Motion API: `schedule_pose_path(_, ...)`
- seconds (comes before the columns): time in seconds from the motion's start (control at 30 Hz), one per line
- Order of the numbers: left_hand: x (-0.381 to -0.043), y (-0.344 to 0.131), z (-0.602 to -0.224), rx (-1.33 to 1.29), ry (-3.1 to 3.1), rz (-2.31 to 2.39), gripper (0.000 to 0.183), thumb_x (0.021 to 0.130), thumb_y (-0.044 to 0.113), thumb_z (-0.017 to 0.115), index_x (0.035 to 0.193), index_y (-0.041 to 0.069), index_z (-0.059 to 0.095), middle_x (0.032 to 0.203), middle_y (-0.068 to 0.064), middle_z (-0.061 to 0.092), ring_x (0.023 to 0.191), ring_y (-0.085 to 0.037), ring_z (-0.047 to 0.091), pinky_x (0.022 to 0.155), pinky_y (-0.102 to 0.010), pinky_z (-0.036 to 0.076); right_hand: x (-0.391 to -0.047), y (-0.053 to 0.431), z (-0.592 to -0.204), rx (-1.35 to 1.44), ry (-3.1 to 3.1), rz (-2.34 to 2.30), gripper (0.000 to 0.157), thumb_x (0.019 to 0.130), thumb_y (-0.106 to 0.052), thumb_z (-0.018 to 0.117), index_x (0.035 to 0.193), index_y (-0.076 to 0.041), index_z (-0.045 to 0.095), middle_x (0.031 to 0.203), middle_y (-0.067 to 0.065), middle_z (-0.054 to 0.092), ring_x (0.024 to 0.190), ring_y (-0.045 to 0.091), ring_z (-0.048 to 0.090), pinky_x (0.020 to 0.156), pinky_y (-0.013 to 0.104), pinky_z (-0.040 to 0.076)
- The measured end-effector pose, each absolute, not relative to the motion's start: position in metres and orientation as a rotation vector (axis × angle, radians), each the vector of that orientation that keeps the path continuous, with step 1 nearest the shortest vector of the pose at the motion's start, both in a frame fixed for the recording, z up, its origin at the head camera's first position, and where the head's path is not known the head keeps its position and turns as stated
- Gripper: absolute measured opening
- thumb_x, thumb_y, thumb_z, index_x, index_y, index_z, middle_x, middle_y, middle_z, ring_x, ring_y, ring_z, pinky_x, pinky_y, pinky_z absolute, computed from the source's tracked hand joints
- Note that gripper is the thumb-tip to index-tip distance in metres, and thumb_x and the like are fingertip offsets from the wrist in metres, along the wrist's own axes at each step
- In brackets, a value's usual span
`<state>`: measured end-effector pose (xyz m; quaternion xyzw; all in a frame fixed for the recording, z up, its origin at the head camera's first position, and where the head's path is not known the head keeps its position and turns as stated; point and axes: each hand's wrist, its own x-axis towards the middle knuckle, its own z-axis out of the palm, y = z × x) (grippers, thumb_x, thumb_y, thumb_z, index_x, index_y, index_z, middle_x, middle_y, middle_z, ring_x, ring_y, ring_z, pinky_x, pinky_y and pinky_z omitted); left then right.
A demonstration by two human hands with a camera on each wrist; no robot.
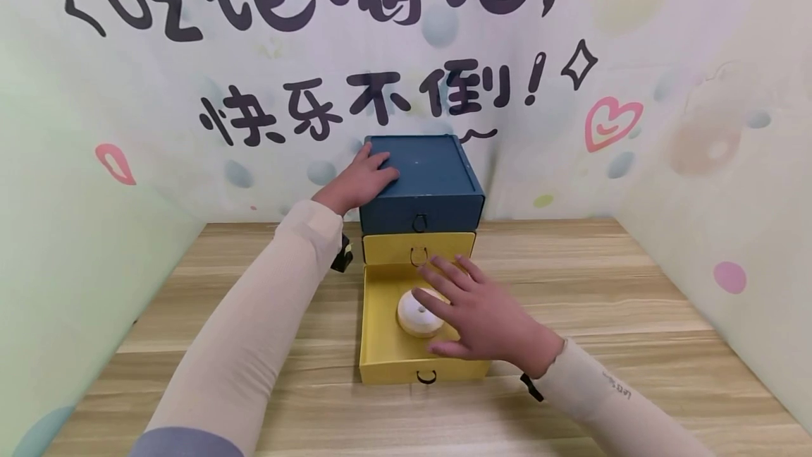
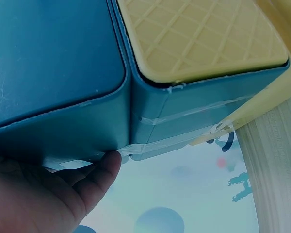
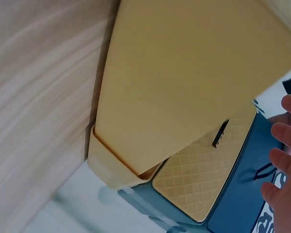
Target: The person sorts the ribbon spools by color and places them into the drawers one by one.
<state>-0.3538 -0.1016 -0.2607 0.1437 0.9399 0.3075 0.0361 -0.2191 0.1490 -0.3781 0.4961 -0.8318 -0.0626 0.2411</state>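
Observation:
My left hand [image 1: 358, 182] rests on the top left edge of a stacked blue drawer box [image 1: 431, 164], fingers fairly straight. In the left wrist view its thumb and a finger [image 2: 99, 179] touch the blue side. Below the blue drawer are a closed yellow drawer [image 1: 387, 249] and a pulled-out yellow drawer [image 1: 374, 355]. Inside the pulled-out one lies a round white object [image 1: 415, 319] with a small central hole, partly hidden by my right fingers. Over that drawer my right hand [image 1: 491, 319] spreads its fingers, holding nothing.
The boxes stand on a wood-grain table [image 1: 571, 266] against a printed wall [image 1: 539, 161]. Dark ring pulls [image 1: 426, 377] sit on the drawer fronts. Strips of clear tape [image 2: 194, 110] run along the box side. Side walls [image 1: 729, 182] flank the table.

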Motion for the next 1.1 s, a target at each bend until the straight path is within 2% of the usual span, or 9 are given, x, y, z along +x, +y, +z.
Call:
schedule_pose_path(0.13,-0.3538,-0.1021,-0.261,0.434,2.884,0.956,0.062,0.105,0.042,0.038,0.158,0.012,0.028,0.167,-0.008,0.003,0.152,-0.021,-0.007,0.119,-0.045,0.017,-0.2157,0.1454,-0.3815,1.374,-2.271,-0.206,0.082,0.091,-0.076,0.038,0.146,-0.017,0.051,0.157,0.013,0.034,0.149,0.034,0.016,0.116,0.056,0.016)
schedule_pose_path(0.33,-0.3529,-0.1024,-0.261,0.422,2.888,0.959,0.062,0.105,0.042,0.038,0.158,0.013,0.028,0.167,-0.008,0.002,0.152,-0.021,-0.006,0.118,-0.045,0.018,-0.2135,0.142,-0.3857,1.391,-2.283,-0.226,0.095,0.083,-0.084,0.044,0.149,-0.016,0.047,0.16,0.013,0.029,0.15,0.036,0.011,0.117,0.057,0.011)
schedule_pose_path(0.57,-0.3542,-0.1032,-0.2635,0.415,2.89,0.969,0.062,0.105,0.042,0.039,0.158,0.013,0.028,0.167,-0.009,0.0,0.152,-0.022,-0.005,0.118,-0.045,0.018,-0.2139,0.1406,-0.3881,1.38,-2.292,-0.223,0.094,0.083,-0.081,0.048,0.15,-0.015,0.046,0.16,0.014,0.028,0.15,0.035,0.011,0.117,0.057,0.009)
schedule_pose_path(0.77,-0.3552,-0.1038,-0.2653,0.426,2.899,0.953,0.061,0.105,0.043,0.038,0.158,0.012,0.03,0.166,-0.008,0.006,0.152,-0.022,-0.006,0.119,-0.044,0.017,-0.2159,0.1401,-0.3884,1.362,-2.326,-0.214,0.093,0.083,-0.081,0.05,0.15,-0.015,0.047,0.161,0.013,0.028,0.151,0.034,0.007,0.117,0.057,0.008)
schedule_pose_path(1.1,-0.3557,-0.1027,-0.2629,0.421,2.893,0.956,0.062,0.105,0.043,0.038,0.158,0.013,0.028,0.167,-0.008,0.002,0.152,-0.022,-0.005,0.119,-0.044,0.017,-0.2218,0.1411,-0.387,1.336,-2.286,-0.211,0.094,0.081,-0.078,0.057,0.149,-0.013,0.047,0.159,0.015,0.031,0.151,0.033,0.006,0.117,0.058,0.013)
